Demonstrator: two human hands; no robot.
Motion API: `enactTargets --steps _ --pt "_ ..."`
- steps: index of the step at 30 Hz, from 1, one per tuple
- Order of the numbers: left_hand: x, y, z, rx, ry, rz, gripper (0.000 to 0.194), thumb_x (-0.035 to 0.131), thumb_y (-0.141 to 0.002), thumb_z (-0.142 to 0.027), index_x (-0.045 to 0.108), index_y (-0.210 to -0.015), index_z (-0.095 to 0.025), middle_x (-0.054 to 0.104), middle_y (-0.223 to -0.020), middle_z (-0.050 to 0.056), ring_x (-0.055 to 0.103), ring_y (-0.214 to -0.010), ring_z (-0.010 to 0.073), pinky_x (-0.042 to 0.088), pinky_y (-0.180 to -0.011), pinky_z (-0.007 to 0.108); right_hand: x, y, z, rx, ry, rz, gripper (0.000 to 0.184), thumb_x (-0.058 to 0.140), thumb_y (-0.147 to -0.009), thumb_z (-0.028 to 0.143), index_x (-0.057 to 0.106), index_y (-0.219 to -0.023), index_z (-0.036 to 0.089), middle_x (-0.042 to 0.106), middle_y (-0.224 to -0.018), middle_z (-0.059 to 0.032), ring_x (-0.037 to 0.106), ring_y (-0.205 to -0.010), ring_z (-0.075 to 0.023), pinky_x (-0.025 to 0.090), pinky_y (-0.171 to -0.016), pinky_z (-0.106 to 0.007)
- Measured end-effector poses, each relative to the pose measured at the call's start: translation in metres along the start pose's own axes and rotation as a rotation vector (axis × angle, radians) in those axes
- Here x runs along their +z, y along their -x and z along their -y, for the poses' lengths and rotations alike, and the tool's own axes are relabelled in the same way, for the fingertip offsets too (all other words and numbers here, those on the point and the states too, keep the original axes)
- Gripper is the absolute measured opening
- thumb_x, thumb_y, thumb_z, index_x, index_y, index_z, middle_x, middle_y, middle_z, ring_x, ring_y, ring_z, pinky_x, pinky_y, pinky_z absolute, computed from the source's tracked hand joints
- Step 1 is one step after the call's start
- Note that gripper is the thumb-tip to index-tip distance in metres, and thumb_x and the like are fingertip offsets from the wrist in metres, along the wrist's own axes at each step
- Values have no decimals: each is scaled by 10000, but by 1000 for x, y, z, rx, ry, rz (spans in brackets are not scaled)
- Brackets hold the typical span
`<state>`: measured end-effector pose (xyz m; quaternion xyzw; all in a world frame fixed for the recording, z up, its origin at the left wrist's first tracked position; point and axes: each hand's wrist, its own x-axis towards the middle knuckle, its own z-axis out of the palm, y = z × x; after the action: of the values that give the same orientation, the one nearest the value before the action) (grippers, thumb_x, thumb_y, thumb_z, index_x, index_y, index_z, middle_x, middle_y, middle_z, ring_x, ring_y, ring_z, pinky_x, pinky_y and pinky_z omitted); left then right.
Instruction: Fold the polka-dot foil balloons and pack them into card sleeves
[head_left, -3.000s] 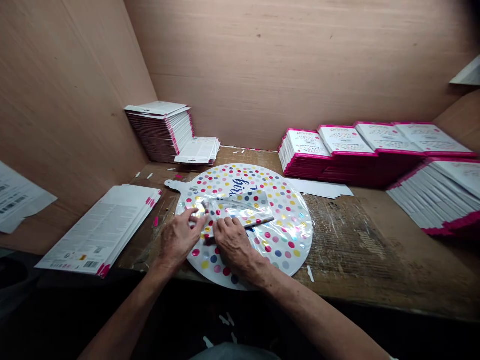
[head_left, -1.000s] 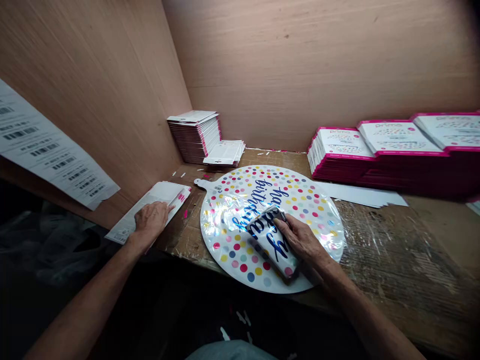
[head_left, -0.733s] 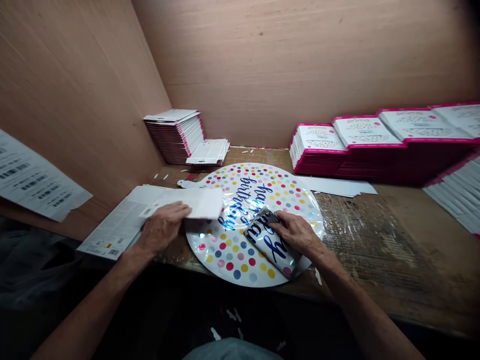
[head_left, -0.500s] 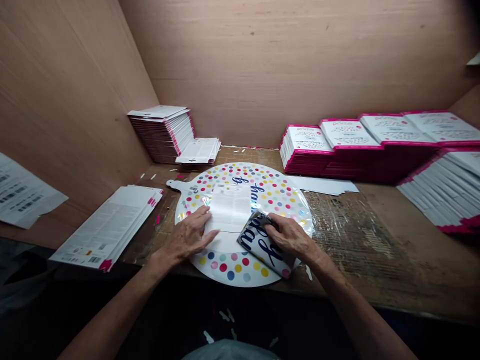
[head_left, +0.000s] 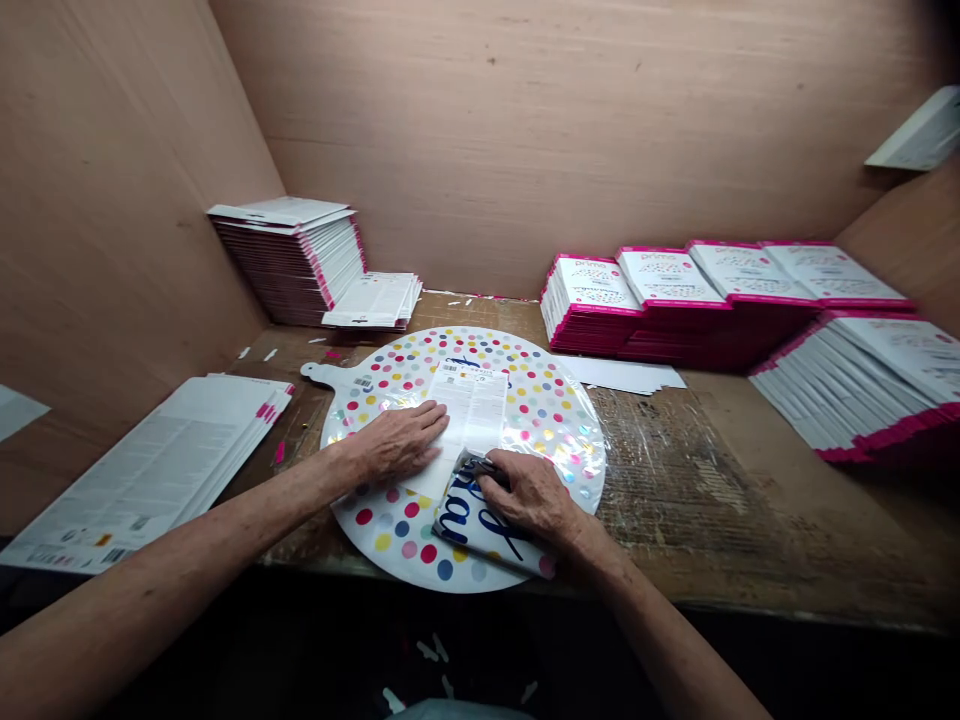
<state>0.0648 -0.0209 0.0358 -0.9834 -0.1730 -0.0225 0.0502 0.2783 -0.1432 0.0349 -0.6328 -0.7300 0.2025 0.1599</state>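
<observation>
A round foil balloon (head_left: 555,400) with coloured dots lies flat on the bench, its tail pointing left. On top of it rests a white printed card (head_left: 484,405), unfolded. My left hand (head_left: 401,440) lies flat with fingers stretched over the card's left side. My right hand (head_left: 532,495) grips a folded foil balloon (head_left: 469,525) with blue lettering, thumb on top. This folded balloon covers the card's lower right corner and part of the dotted balloon.
Printed cards (head_left: 150,470) lie in a pile at the left. A tall stack of folded cards (head_left: 285,250) stands at the back left. Several pink-edged packs (head_left: 667,290) line the back right, with more packs (head_left: 870,385) at the right. White strips (head_left: 622,374) lie behind the balloon.
My left hand took a card from the left pile and laid it on the dotted balloon. My right hand picked up the folded balloon and has now brought it left onto the card's corner.
</observation>
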Motion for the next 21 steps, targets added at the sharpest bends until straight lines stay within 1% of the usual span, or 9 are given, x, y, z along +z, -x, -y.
enactTargets --steps 2,4,7,9,12,14,17,19,21 --pt "1 -7 -3 -15 -99 51 293 363 -951 -150 569 -1148 -81 611 -1163 182 551 -1122 255 515 -836 359 2 1 -3 -22 -26 -17 158 549 -848 250 508 -706 195 530 -657 27 405 -605 -110 235 -587 -242" --pt "-2 -13 -6 -29 -170 122 303 312 -954 -111 581 -1089 -75 622 -1063 180 581 -1007 257 516 -699 341 3 1 -6 -38 -46 -29 162 557 -846 244 500 -703 195 523 -652 31 403 -601 -107 235 -585 -240" --pt "-12 -15 -5 -7 -149 202 258 374 -970 -238 589 -1009 -102 617 -979 150 590 -880 245 480 -589 315 4 2 -9 -48 -67 -36 157 556 -848 230 498 -706 194 515 -648 35 409 -603 -106 238 -585 -238" --pt "-18 -14 -5 25 -126 198 289 461 -940 -350 585 -1024 -103 610 -1000 157 590 -886 256 472 -581 319 4 4 -10 -59 -78 -40 146 551 -849 221 503 -715 194 518 -653 34 412 -603 -106 244 -585 -236" --pt "-22 -12 -11 47 -157 193 345 498 -915 -374 596 -1047 -70 615 -980 181 607 -854 273 462 -558 333 6 5 -13 -89 -82 -58 135 547 -848 213 514 -719 191 538 -667 27 428 -610 -108 262 -592 -236" --pt "-22 -15 -18 65 -205 219 293 495 -913 -303 626 -991 -54 630 -894 181 620 -767 267 457 -542 342 8 6 -16 -110 -78 -71 126 546 -848 214 528 -726 189 565 -683 16 459 -625 -116 279 -599 -239" --pt "-19 -23 -29 98 -280 253 158 496 -826 -68 653 -810 -76 641 -751 164 626 -670 256 451 -531 335 11 7 -17 -123 -75 -87 99 539 -857 214 565 -765 190 618 -731 -4 526 -669 -134 317 -618 -244" --pt "-17 -28 -34 89 -272 266 225 473 -750 43 639 -716 -105 642 -684 143 628 -624 243 444 -520 317 11 8 -16 -134 -93 -99 94 531 -870 220 588 -799 196 637 -757 -10 563 -700 -146 360 -640 -246" --pt "-17 -32 -36 27 -199 246 242 473 -732 60 626 -684 -121 643 -646 119 623 -576 228 443 -512 306 11 8 -12 -145 -126 -152 118 501 -906 241 612 -894 203 658 -857 -29 602 -779 -165 421 -692 -257"
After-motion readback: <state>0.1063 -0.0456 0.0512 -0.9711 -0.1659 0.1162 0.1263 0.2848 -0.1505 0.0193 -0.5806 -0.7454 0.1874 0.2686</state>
